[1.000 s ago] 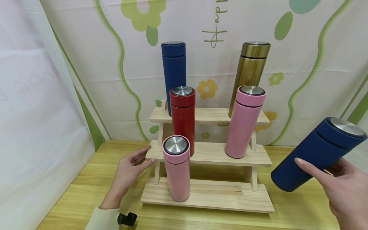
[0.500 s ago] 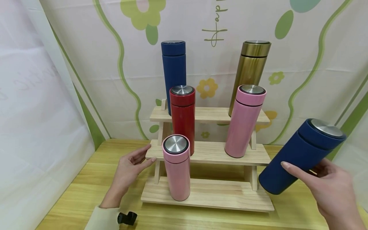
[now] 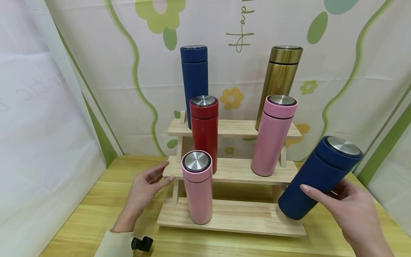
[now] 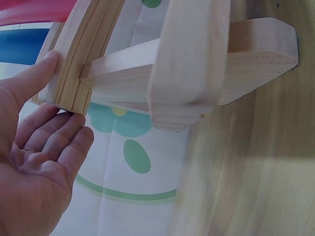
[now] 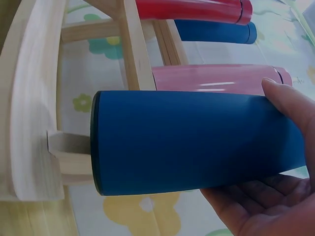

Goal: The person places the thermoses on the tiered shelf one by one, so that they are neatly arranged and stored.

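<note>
My right hand (image 3: 350,210) grips a dark blue thermos bottle (image 3: 316,178) round its body, thumb in front and fingers behind. The bottle leans, steel-topped lid up and to the right, its base over the right end of the bottom step. In the right wrist view the blue thermos (image 5: 197,142) hides part of a pink one (image 5: 216,78). My left hand (image 3: 146,191) holds the left end of the middle step of a three-step wooden display stand (image 3: 237,217). The left wrist view shows the thumb on one face of the board (image 4: 81,54) and fingertips against the other.
A pink thermos (image 3: 197,192) stands on the bottom step's left. Red (image 3: 205,139) and pink (image 3: 273,139) thermoses occupy the middle step. Blue (image 3: 194,85) and gold (image 3: 280,82) ones stand on top. A patterned cloth (image 3: 237,71) hangs behind the wooden table (image 3: 106,200).
My right hand has carried the blue thermos leftward, from beside the stand to over the bottom step's right end, and it leans less. My left hand has stayed on the stand.
</note>
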Available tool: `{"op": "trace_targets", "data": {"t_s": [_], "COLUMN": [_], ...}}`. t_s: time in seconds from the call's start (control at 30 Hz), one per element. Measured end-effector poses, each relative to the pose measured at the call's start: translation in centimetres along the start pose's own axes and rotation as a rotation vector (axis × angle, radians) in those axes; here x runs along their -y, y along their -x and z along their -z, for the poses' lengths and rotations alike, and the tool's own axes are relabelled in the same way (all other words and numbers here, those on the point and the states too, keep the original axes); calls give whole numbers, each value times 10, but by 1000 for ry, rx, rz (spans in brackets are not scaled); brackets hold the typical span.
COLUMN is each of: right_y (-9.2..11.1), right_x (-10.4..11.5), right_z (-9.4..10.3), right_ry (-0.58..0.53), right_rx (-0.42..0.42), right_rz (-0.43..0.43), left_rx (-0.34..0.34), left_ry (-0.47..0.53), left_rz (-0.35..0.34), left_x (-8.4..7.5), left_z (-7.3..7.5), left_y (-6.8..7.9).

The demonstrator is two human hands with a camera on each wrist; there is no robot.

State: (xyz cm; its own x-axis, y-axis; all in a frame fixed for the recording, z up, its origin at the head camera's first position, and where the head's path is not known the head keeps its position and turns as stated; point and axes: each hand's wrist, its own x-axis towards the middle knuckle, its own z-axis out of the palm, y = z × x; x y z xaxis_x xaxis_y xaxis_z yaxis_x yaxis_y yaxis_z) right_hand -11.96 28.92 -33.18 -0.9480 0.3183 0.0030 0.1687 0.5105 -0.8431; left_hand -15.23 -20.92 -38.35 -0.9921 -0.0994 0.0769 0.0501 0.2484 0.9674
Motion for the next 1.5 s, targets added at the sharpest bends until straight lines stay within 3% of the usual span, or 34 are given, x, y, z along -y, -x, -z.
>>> {"op": "trace_targets", "data": {"t_s": [0.67, 1.5], "right_y": [14, 38], "right_x": [12, 14], "right_z": [-33, -64], "right_ry": [76, 37], "right_rx": [209, 157], "right_rz": [-22, 137], "left_rx": [-2, 1], "left_ry": [-6, -10], "left_rz": [6, 5], "left_x": [-1, 0], "left_z": [0, 0], "left_y": [0, -1]}}
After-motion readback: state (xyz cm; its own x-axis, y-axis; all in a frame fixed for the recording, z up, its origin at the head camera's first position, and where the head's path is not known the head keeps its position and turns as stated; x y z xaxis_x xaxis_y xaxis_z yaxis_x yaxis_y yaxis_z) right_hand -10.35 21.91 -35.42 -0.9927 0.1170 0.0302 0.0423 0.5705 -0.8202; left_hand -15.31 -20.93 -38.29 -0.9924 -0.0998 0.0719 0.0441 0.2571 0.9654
